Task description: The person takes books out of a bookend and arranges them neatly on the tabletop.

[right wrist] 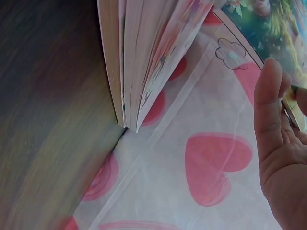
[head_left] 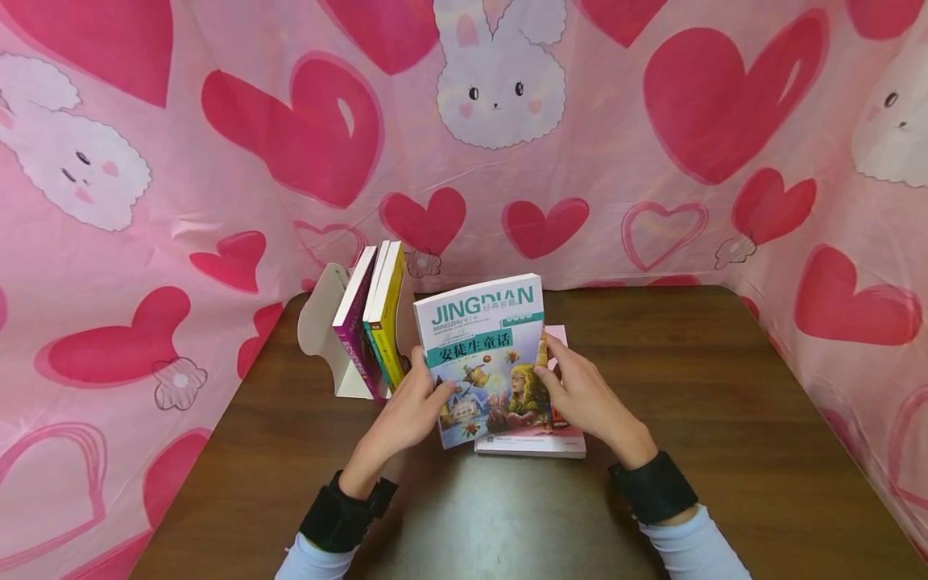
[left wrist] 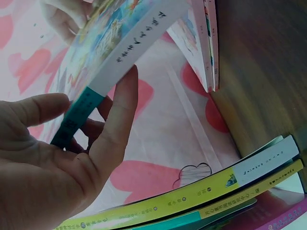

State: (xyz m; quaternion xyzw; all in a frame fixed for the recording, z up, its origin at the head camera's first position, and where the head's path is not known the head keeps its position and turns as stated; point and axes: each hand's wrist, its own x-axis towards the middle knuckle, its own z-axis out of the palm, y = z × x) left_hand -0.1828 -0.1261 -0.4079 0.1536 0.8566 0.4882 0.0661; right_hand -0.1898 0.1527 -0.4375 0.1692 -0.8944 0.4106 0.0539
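A book (head_left: 486, 362) with a white, teal and picture cover is held up in front of me, tilted, its cover facing me. My left hand (head_left: 409, 399) grips its left edge, thumb on the cover and fingers behind. In the left wrist view that hand (left wrist: 72, 153) pinches the white and teal spine (left wrist: 115, 72). My right hand (head_left: 587, 387) holds the book's right edge, thumb in front; the right wrist view shows this hand (right wrist: 283, 143) at the cover's edge. Below and behind it a pink-covered book (head_left: 532, 447) lies on a small stack, partly hidden.
To the left, a cream bookend (head_left: 326, 314) stands beside a purple book (head_left: 357, 322) and a yellow book (head_left: 391, 314), all upright and leaning slightly. They rest on the dark wooden table (head_left: 689, 362). A pink cloth (head_left: 609, 161) with hearts and rabbits surrounds the table.
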